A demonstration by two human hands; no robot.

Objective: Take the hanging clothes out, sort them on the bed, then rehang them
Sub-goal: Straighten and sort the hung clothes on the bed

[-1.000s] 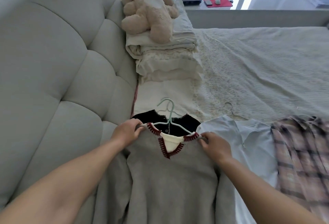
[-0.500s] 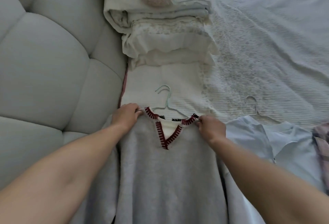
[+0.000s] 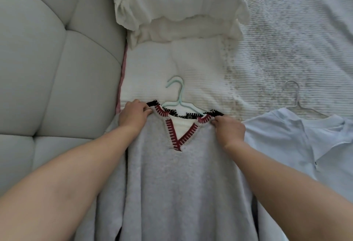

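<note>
Gripping the grey sweater [image 3: 172, 183] at both shoulders, your hands sit either side of its red-stitched V-neck. Your left hand [image 3: 132, 117] has its fingers curled over the neckline edge at about 10 o'clock from the V, pinching the fabric there. Your right hand [image 3: 230, 131] does the same at about 2 o'clock from the V, fingers folded down onto the collar trim. Neither hand is relaxed: both are closed on the sweater.

The sweater lies flat on the bed [image 3: 286, 49], its body running down toward 6 o'clock between your forearms. A pale green hanger [image 3: 178, 99] pokes out of the neck, hook pointing to 12 o'clock and resting on the bedcover. Under the sweater's collar a black garment [image 3: 191, 115] shows as a thin band with pale edging and a dark button; how far it reaches beneath the sweater is hidden.

At 3 o'clock from the sweater, just beside it, lies a light blue shirt [image 3: 296, 141] on a thin wire hanger [image 3: 294, 97], its hook also toward 12 o'clock. At 12 o'clock a stack of folded cream bedding [image 3: 177, 11] sits against the padded headboard [image 3: 47, 59], which fills the 9 o'clock side
</note>
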